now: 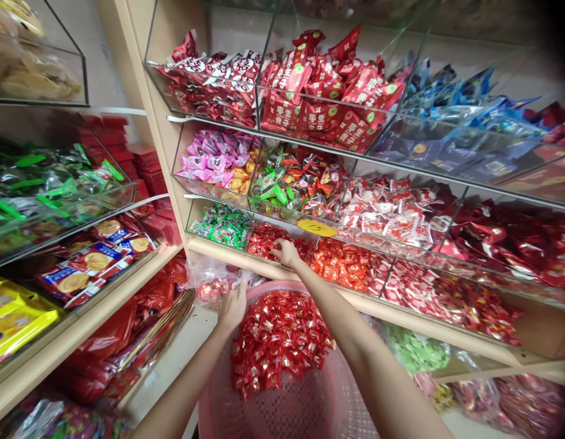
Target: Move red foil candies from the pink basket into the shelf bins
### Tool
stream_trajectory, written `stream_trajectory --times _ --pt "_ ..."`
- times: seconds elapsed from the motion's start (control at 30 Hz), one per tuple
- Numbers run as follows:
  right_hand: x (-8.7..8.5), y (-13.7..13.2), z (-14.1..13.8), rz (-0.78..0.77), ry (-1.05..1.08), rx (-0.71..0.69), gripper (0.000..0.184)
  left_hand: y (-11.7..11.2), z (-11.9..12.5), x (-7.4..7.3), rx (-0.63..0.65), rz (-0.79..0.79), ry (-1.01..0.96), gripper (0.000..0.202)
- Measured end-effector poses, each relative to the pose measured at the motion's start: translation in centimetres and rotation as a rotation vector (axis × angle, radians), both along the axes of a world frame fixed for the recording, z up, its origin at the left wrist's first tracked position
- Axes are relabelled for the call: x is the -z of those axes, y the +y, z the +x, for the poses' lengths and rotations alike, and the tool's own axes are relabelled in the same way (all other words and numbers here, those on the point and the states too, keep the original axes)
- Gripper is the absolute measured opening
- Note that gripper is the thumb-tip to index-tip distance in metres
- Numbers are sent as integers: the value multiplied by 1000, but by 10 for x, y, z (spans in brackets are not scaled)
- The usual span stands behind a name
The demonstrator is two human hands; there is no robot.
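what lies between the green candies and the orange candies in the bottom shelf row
Red-wrapped candies, with the right hand at them; the head view shows it.

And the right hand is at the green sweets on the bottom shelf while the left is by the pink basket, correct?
Not quite: the head view shows the right hand at the red sweets, just right of the green sweets. The left hand is by the pink basket, as you say.

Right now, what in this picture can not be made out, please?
In the head view:
What the right hand holds, if anything: hidden by the hand itself.
Near rim of the pink basket: cut off by the bottom edge.
Basket floor beneath the red candies: covered by them.
Print on the orange wrappers: too small.
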State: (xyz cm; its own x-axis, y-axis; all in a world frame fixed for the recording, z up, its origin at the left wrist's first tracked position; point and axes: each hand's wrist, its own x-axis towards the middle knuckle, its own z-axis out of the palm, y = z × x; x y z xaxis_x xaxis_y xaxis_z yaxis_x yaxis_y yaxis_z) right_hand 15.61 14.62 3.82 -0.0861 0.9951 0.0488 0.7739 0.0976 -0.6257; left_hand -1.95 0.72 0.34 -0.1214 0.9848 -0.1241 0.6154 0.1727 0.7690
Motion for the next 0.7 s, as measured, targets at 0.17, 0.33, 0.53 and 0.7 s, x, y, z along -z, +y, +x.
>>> stream_trajectory --times 0.17,0.33,0.53,0.7 --pt "-17 -27 4 -58 692 19 25 0 0 1 14 24 68 68" --pt "-25 -92 11 -249 1085 -8 33 -4 3 5 47 146 210 54" --pt "-2 -153 23 -518 1271 40 34 -13 11 1 236 675 163 36" --pt "16 -168 26 -574 1333 73 36 -26 22 -5 546 708 190 42"
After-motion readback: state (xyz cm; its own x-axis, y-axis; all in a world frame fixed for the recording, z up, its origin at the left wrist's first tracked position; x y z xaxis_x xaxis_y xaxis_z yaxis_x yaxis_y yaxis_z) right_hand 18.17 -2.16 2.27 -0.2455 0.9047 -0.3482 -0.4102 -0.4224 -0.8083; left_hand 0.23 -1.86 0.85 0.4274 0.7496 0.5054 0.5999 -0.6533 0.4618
